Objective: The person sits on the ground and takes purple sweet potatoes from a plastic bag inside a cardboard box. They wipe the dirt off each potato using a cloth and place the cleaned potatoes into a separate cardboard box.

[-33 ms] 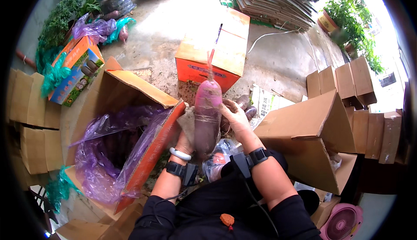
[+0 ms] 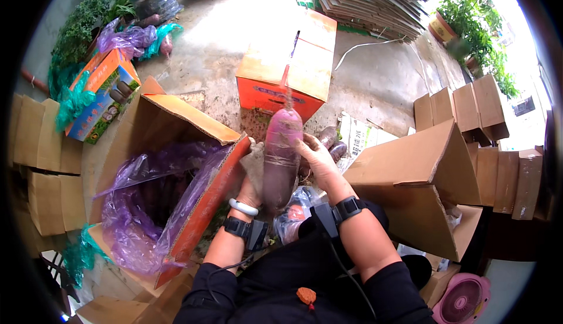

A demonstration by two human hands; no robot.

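A large purple radish (image 2: 280,160), pinker toward its far end, stands lengthwise between my hands with its thin root tail pointing away from me. Pale bands or marks ring its middle. My left hand (image 2: 250,190) presses its left side; greyish cloth or a glove (image 2: 253,161) covers the fingers, so their exact grip is partly hidden. On the opposite side, the thumb and fingers of my right hand (image 2: 318,158) hold the upper part. Several more dark purple roots (image 2: 335,148) lie on the ground just beyond my right hand.
Left of me sits an open carton (image 2: 202,207) lined with purple plastic (image 2: 132,207). An orange closed carton (image 2: 287,60) stands ahead. Another open carton (image 2: 404,163) is on my right. Flattened cardboard (image 2: 375,7) is stacked behind, and a pink fan (image 2: 463,300) is at lower right.
The radish's far end and tail have shifted slightly to the right and toward me. Both hands keep nearly the same places around it.
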